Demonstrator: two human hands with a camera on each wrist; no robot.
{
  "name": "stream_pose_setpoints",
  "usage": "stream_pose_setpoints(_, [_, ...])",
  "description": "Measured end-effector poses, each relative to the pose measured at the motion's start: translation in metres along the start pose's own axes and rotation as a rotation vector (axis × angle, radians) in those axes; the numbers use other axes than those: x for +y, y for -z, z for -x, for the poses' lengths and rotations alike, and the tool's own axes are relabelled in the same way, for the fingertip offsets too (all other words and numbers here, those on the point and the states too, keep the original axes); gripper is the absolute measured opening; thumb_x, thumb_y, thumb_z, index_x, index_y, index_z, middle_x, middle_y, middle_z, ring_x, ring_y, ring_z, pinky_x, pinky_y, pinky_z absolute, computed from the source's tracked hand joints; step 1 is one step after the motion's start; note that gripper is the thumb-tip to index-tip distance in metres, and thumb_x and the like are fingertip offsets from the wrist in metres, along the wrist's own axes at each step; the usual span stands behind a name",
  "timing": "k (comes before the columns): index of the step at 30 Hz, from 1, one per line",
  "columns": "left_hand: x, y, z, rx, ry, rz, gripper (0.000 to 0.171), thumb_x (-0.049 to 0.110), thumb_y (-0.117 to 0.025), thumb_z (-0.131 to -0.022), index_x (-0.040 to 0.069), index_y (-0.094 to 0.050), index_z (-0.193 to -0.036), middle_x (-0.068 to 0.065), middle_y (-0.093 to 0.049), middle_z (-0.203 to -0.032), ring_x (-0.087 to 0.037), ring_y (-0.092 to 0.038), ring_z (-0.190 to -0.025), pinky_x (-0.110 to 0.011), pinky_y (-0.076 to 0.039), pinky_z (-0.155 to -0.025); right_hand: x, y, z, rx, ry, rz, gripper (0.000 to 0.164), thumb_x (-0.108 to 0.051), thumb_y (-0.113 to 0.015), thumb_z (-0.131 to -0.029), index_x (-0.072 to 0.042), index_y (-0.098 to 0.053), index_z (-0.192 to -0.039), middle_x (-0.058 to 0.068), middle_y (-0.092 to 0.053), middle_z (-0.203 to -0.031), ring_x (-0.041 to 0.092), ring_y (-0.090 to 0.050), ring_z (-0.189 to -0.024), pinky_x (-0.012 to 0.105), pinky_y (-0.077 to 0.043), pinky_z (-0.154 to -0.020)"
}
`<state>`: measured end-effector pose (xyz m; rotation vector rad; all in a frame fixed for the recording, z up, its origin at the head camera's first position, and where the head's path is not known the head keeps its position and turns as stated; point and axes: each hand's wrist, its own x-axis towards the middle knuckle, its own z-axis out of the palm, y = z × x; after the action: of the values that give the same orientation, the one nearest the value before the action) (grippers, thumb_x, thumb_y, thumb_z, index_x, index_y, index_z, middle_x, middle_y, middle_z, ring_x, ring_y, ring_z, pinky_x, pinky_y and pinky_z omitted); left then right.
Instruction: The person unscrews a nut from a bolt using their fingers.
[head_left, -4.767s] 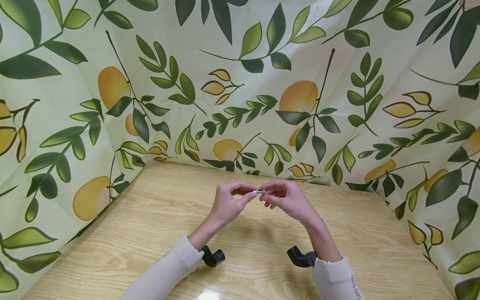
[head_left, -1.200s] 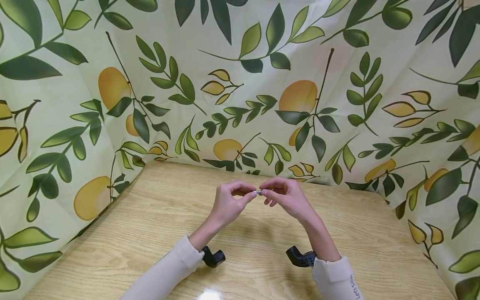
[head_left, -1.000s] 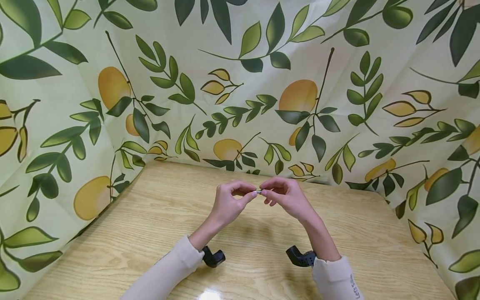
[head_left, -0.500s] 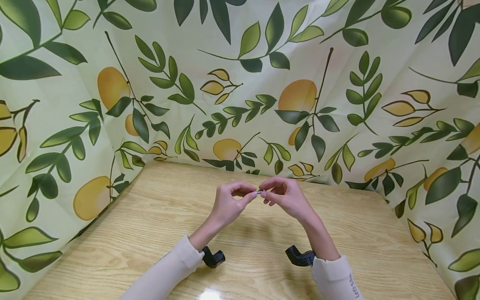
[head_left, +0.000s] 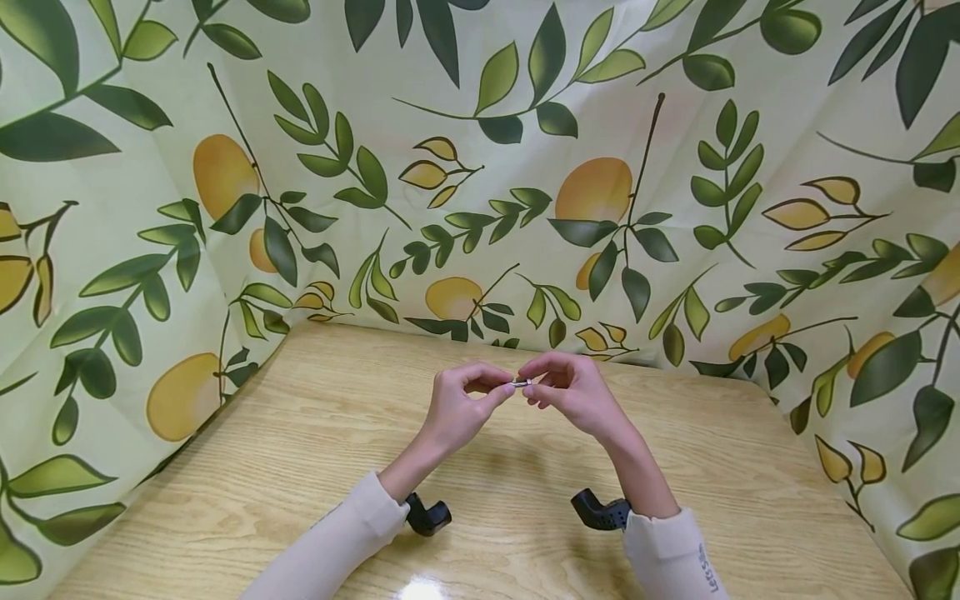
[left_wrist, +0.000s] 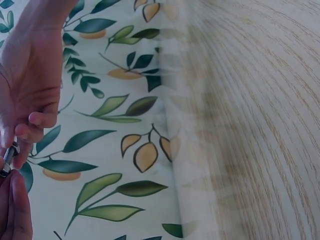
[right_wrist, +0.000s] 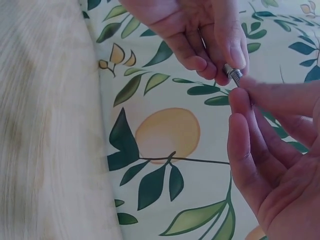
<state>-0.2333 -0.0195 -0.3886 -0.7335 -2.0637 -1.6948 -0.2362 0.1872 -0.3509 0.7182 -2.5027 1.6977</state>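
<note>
A small silver threaded bolt (head_left: 520,384) is held level in the air between my two hands. My left hand (head_left: 459,406) pinches one end between thumb and fingertips. My right hand (head_left: 573,398) pinches the other end, its thumb below and its index finger arched over. The left wrist view shows the bolt (left_wrist: 9,157) with a wider metal piece at each end; which is head and which is nut cannot be told. Threads show on the bolt (right_wrist: 233,74) in the right wrist view, while fingertips hide its ends.
Below the hands lies a light wood-grain table (head_left: 337,467). A cloth (head_left: 495,192) printed with leaves and orange fruit stands around its back and sides. Black wrist mounts (head_left: 427,514) sit at both cuffs.
My right thumb and fingertips have shifted slightly on the bolt's end, so more of that end shows than half a second ago. My left hand has kept its place and pinch.
</note>
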Motion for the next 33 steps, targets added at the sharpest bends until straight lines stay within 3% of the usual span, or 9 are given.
stream_pose_setpoints(6, [0.0011, 0.0011, -0.0002, 0.003, -0.005, 0.011, 0.008, 0.009, -0.081, -0.089, 0.007, -0.08, -0.096, -0.008, -0.08, -0.093, -0.017, -0.076, -0.081, -0.025, -0.062, -0.077, 0.0, -0.0001, 0.0009, 0.001, 0.017, -0.028, 0.021, -0.002, -0.076, -0.091, 0.006, -0.072, -0.11, 0.026, -0.073, -0.106, 0.015, -0.073, -0.074, 0.033, -0.063, -0.068])
stream_pose_setpoints(13, [0.0018, 0.0024, 0.0003, 0.005, 0.001, 0.007, 0.007, 0.008, -0.08, -0.089, 0.007, -0.08, -0.096, -0.007, -0.08, -0.091, -0.016, -0.075, -0.081, -0.028, -0.062, -0.077, 0.0018, 0.0027, 0.0005, -0.045, -0.049, 0.021, 0.026, -0.008, -0.074, -0.095, 0.005, -0.071, -0.117, 0.023, -0.075, -0.1, 0.014, -0.072, -0.073, 0.031, -0.063, -0.069])
stream_pose_setpoints(22, [0.0017, 0.0035, -0.001, 0.011, -0.01, 0.0, 0.011, 0.009, -0.08, -0.09, 0.002, -0.079, -0.097, -0.007, -0.08, -0.092, -0.012, -0.075, -0.081, -0.025, -0.061, -0.076, -0.0027, 0.0015, 0.001, 0.003, -0.007, 0.0, 0.024, -0.004, -0.075, -0.093, 0.008, -0.072, -0.113, 0.027, -0.074, -0.105, 0.014, -0.073, -0.074, 0.031, -0.063, -0.068])
stream_pose_setpoints(33, [0.0021, 0.0036, -0.0007, 0.022, -0.008, 0.009, 0.008, 0.008, -0.081, -0.088, 0.008, -0.08, -0.096, -0.006, -0.08, -0.091, -0.011, -0.074, -0.08, -0.025, -0.061, -0.076, -0.0035, 0.001, 0.0022, 0.012, -0.005, 0.001, 0.022, -0.002, -0.075, -0.092, 0.007, -0.072, -0.112, 0.025, -0.074, -0.103, 0.013, -0.072, -0.074, 0.03, -0.063, -0.067])
